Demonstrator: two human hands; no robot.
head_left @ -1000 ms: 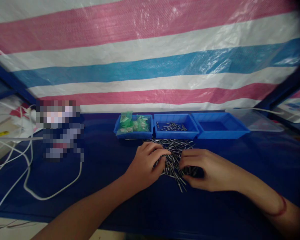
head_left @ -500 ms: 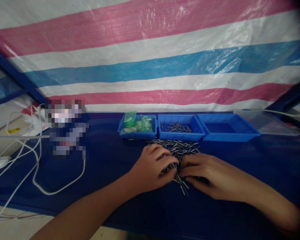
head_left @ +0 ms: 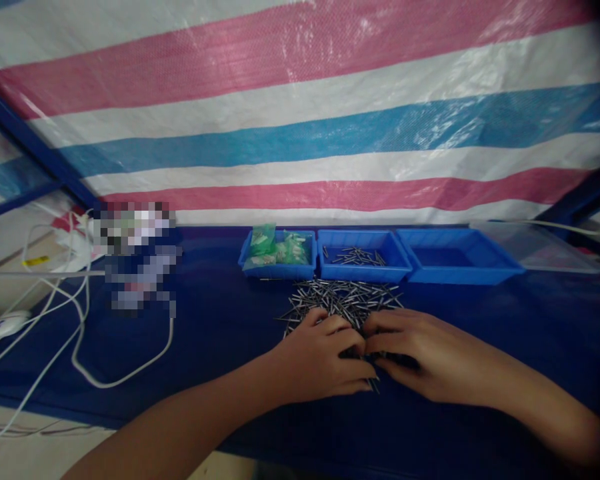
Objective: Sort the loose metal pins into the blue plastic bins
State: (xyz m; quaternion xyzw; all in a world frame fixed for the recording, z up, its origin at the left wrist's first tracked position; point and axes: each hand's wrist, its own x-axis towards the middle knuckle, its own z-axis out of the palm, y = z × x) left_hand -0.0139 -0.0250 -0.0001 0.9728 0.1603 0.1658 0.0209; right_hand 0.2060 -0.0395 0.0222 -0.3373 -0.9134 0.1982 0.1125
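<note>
A pile of slim metal pins (head_left: pixel 353 295), silver and dark and shaped rather like blind rivets, lies loose on the blue tabletop (head_left: pixel 205 333). Over its near left part curls my left hand (head_left: pixel 325 357), thumb and forefinger closed together beside a few pin ends. From the right, my right hand (head_left: pixel 415 347) meets it at the near edge of the pile. Its fingers are bent and drawn together; whatever lies between their tips is hidden. The fingertips of both hands almost touch, covering the pins beneath.
Behind the pile stand a blue bin with green bags (head_left: pixel 280 250), a middle bin (head_left: pixel 365 273) with some pins, and a right-hand bin (head_left: pixel 460 275). A clear plastic sheet (head_left: pixel 545 250) lies at right. White cables (head_left: pixel 83 333) loop over the left side. Striped sheeting (head_left: pixel 300 143) hangs behind.
My left hand has moved toward me and slightly right, and its thumb and forefinger have come together. More of the pile's left side shows. My right hand has hardly moved.
</note>
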